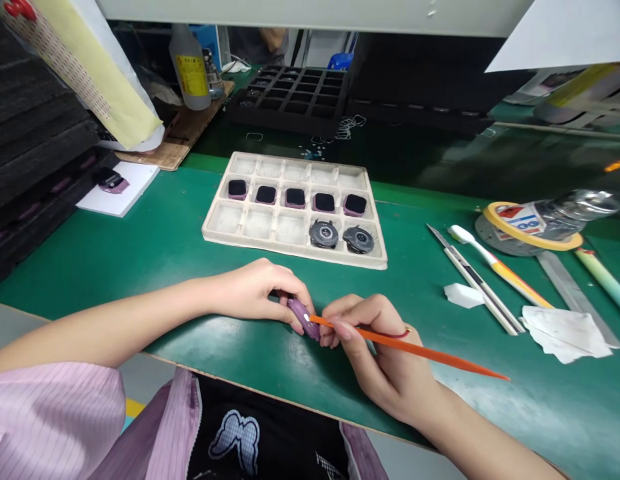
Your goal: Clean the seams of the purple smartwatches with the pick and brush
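Observation:
Between the thumb and fingers of my left hand (263, 290) is a small purple watch case (301, 317), tilted with its side edge facing me. My right hand (383, 347) pinches a long, thin orange stick (430, 353). Its near tip touches the edge of the watch case, beside a small white spot, while the pointed end sticks out to the right. Behind both hands lies a cream plastic tray (225, 223) with compartments. Its middle row carries several purple square watch cases (295, 197) with black screens. Two round black watch cases (324, 233) sit in the front row's right compartments.
On the right lie a craft knife (483, 287), a toothbrush (505, 270), a steel ruler (580, 300), crumpled white tissue (565, 331) and a metal-topped bottle with tape (535, 223). Black foam trays (300, 97) stand behind. At left, another watch (111, 180) rests on a white pad (125, 197).

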Demonstrator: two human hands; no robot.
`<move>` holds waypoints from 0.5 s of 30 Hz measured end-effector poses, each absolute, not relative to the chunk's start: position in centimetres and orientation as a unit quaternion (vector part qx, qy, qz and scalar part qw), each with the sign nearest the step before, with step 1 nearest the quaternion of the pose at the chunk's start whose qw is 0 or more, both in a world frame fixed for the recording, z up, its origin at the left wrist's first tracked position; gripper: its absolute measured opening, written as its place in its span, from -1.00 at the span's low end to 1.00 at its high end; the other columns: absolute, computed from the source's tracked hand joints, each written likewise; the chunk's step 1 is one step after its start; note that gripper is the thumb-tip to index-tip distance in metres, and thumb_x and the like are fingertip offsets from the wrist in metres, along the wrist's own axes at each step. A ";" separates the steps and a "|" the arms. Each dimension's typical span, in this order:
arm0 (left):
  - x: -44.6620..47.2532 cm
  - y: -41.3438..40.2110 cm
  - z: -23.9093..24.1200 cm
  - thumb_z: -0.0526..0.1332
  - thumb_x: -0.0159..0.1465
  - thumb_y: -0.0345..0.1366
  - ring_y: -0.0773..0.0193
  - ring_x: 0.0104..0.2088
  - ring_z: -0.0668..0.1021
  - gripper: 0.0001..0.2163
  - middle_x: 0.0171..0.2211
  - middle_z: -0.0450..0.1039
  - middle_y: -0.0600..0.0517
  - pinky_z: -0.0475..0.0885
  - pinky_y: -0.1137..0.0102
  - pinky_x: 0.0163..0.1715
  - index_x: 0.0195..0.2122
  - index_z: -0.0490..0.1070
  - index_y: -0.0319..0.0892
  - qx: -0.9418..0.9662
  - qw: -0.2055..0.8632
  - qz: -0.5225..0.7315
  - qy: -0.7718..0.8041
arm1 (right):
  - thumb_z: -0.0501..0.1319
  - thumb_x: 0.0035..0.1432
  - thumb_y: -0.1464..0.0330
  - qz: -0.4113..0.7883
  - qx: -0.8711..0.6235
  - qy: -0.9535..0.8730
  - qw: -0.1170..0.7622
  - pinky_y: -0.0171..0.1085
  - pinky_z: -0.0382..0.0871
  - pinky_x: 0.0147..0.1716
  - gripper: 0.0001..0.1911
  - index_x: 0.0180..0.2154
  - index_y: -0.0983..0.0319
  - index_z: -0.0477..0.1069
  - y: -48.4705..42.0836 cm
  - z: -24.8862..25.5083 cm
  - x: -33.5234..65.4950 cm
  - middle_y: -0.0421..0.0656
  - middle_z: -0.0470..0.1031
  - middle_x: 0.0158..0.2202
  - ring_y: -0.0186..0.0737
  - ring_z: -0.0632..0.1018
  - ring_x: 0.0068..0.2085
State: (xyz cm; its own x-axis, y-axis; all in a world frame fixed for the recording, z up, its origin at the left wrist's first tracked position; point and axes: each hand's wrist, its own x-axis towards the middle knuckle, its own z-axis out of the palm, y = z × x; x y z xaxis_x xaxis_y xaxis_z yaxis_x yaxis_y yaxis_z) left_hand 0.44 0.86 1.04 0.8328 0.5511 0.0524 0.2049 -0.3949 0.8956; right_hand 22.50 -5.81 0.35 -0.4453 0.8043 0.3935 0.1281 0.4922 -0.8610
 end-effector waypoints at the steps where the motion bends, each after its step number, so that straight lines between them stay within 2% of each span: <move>1: 0.4 0.9 1.0 0.43 0.19 -0.37 0.32 -0.29 0.57 -0.88 -0.31 0.61 0.01 0.45 0.49 -0.23 -0.23 0.61 -0.21 0.818 0.498 0.173 0.232 | 0.06 0.42 0.44 0.396 -0.313 -0.752 0.424 -0.33 0.49 -0.38 -0.87 -0.24 0.13 0.23 -5.8 0.3 22.5 -0.20 0.46 -0.35 -0.31 0.57 -0.32; 9: 0.4 0.9 0.7 0.42 0.21 -0.37 0.34 -0.31 0.57 -0.90 -0.31 0.59 0.03 0.45 0.51 -0.24 -0.23 0.60 -0.18 0.816 0.498 0.176 0.235 | 0.08 0.40 0.45 0.374 -0.319 -0.768 0.411 -0.38 0.46 -0.46 -0.86 -0.25 0.12 0.20 -5.8 0.3 22.4 -0.20 0.48 -0.36 -0.32 0.57 -0.35; 15: 0.5 0.8 0.9 0.43 0.20 -0.34 0.33 -0.29 0.58 -0.89 -0.32 0.61 0.05 0.44 0.50 -0.22 -0.24 0.61 -0.16 0.828 0.474 0.170 0.245 | 0.07 0.41 0.45 0.358 -0.349 -0.762 0.411 -0.36 0.44 -0.47 -0.82 -0.30 0.13 0.18 -5.6 0.2 22.3 -0.24 0.41 -0.43 -0.33 0.54 -0.42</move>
